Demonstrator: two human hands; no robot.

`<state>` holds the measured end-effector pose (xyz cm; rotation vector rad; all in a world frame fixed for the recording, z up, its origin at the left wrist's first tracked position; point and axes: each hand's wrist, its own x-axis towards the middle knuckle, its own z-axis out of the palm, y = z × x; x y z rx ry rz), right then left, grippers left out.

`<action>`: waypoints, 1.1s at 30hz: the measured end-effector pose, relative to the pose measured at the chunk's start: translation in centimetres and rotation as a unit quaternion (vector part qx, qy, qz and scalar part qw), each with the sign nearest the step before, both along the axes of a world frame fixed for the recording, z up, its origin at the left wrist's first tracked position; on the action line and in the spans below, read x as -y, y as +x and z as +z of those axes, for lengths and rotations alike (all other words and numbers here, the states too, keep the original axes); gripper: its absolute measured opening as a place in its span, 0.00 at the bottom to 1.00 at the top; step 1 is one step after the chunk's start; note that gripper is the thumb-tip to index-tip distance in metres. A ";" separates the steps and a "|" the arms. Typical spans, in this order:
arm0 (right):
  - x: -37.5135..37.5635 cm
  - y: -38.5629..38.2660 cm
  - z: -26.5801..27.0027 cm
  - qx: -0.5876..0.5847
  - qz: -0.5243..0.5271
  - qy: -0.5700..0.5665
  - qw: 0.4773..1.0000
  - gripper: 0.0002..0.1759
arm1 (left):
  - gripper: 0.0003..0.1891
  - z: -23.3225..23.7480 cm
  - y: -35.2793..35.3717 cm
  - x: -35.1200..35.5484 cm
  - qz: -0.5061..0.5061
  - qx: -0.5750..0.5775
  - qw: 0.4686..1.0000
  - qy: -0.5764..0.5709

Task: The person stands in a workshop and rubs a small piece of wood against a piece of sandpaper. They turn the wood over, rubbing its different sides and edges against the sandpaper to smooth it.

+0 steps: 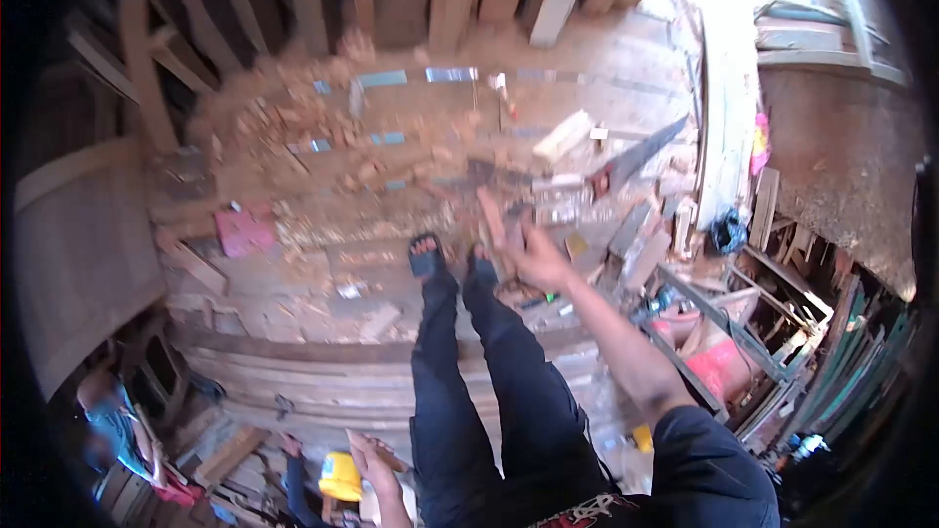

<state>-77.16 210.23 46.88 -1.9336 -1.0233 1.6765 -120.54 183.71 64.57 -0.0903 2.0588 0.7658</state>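
Scrap-strewn floor (587, 59), gaps (451, 74) between its boards; right hand (536, 256) seems closed on a stick (492, 218) near the feet (425, 254); left hand (376, 474), well apart, is at a wood piece (391, 457), grip unclear; loosened fingers could drop the stick onto bare toes; the saw (638, 159) lies nearby, so a careless reach could meet its blade.

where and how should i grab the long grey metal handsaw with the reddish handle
Probably by the reddish handle, coming from the person's side: that end lies nearer the bare right hand, while the long grey metal blade slants away toward the picture's upper right.
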 end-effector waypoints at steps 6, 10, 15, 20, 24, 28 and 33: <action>-0.9 -4.2 31.7 -0.130 0.054 0.067 0.988 0.30 | 0.12 23.6 12.7 -21.6 -0.341 0.038 0.932 0.119; 0.9 -7.5 42.0 -0.188 0.017 0.248 0.950 0.28 | 0.21 30.5 18.0 -22.6 -0.357 0.064 0.855 0.371; 3.6 -7.9 50.1 -0.232 -0.100 0.250 0.935 0.20 | 0.17 34.4 18.8 -22.7 -0.497 -0.119 0.740 0.437; 5.7 -7.3 49.5 -0.273 -0.180 0.236 0.915 0.14 | 0.21 37.7 20.9 -22.8 -0.569 -0.144 0.677 0.444; 6.8 -6.5 50.3 -0.323 -0.178 0.168 0.914 0.16 | 0.24 38.5 21.4 -22.1 -0.595 -0.101 0.670 0.432; 7.3 -5.8 51.2 -0.291 -0.141 0.236 0.917 0.19 | 0.23 38.4 22.0 -21.9 -0.579 -0.083 0.678 0.444; 8.8 -4.3 50.5 -0.209 -0.090 0.275 0.934 0.26 | 0.16 37.0 23.0 -20.7 -0.566 -0.061 0.698 0.436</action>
